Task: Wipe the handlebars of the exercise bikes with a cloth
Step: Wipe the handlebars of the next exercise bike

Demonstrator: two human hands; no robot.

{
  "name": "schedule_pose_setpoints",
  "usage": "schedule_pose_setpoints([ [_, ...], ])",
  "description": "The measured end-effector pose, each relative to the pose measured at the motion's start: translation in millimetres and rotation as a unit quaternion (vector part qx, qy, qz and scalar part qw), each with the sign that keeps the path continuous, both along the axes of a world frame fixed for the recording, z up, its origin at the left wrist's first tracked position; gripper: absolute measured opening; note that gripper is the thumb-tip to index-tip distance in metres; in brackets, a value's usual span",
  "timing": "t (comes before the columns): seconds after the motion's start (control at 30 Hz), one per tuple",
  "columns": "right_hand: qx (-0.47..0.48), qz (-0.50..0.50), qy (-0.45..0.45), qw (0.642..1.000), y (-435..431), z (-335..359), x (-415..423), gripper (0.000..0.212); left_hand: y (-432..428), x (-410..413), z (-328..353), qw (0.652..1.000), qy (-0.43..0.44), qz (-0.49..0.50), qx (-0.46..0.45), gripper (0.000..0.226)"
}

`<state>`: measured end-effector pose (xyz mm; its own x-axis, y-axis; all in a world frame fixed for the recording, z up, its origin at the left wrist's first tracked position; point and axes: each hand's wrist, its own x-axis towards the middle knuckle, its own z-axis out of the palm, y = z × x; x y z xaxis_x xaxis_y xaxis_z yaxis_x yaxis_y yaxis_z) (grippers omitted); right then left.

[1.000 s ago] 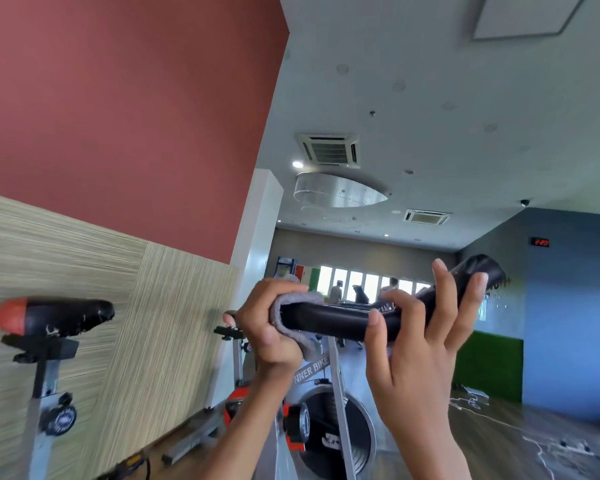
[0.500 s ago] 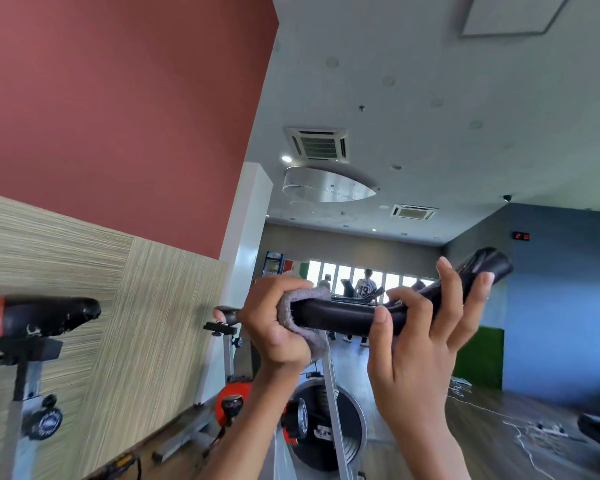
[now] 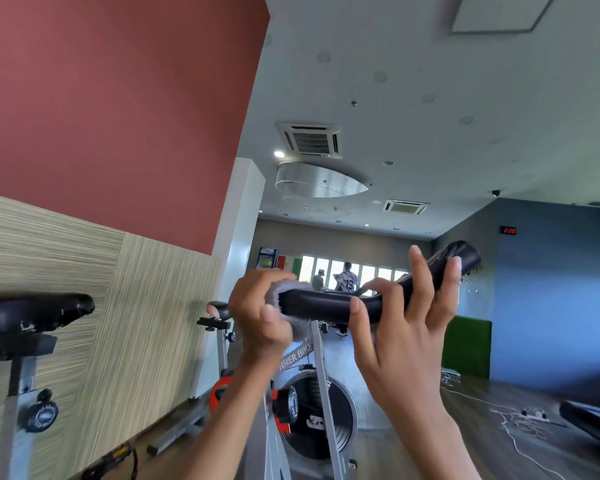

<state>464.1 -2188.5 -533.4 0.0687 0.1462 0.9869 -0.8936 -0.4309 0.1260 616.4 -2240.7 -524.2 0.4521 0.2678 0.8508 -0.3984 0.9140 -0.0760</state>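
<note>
A black padded handlebar (image 3: 321,306) of the exercise bike (image 3: 321,403) runs across the middle of the view and curves up to the right. My left hand (image 3: 260,315) grips a grey cloth (image 3: 288,289) wrapped round the bar's left end. My right hand (image 3: 400,323) holds the bar's right part, its fingers curled over it just below the upturned tip. The cloth is mostly hidden under my left fingers.
A second bike's black and orange saddle (image 3: 35,311) stands at the left by the wood-panelled wall (image 3: 125,323). Another bike's saddle (image 3: 219,308) is behind my left hand. Cables (image 3: 520,424) lie on the floor at the right. People stand far off by the windows (image 3: 343,280).
The view has shifted slightly. Both hands keep their hold on the handlebar, and the cloth stays at the bar's left end.
</note>
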Motion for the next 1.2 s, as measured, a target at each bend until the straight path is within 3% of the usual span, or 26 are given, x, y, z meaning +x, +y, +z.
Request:
schedule_pose_setpoints([
  [0.07,0.018,-0.020,0.027,0.999,6,4,-5,0.038,-3,9,-2,1.000,0.006,-0.013,0.022,0.080],
  [0.2,0.020,-0.069,0.061,0.996,14,15,-10,0.037,12,-7,0,0.983,-0.054,0.174,0.022,0.082],
  [0.3,0.016,-0.109,0.055,0.992,20,19,-8,0.038,23,-6,3,0.963,-0.104,0.244,0.041,0.087],
  [0.47,0.006,-0.148,0.034,0.988,27,17,-2,0.037,31,3,4,0.961,-0.147,0.231,0.038,0.091],
  [0.63,0.039,-0.112,0.059,0.991,33,12,-5,0.031,26,3,-4,0.966,-0.153,0.182,0.099,0.088],
  [0.77,0.158,-0.118,0.058,0.979,52,19,0,0.025,42,6,1,0.954,-0.196,0.140,0.178,0.081],
  [0.93,0.327,-0.129,0.077,0.933,81,39,-1,0.018,65,7,13,0.915,-0.214,0.140,0.312,0.089],
  [1.07,0.436,-0.126,0.124,0.882,98,64,-8,0.034,77,-5,23,0.868,-0.241,0.184,0.392,0.063],
  [1.2,0.532,-0.020,0.139,0.835,117,97,-21,0.035,83,-22,44,0.833,-0.257,0.199,0.449,0.049],
])
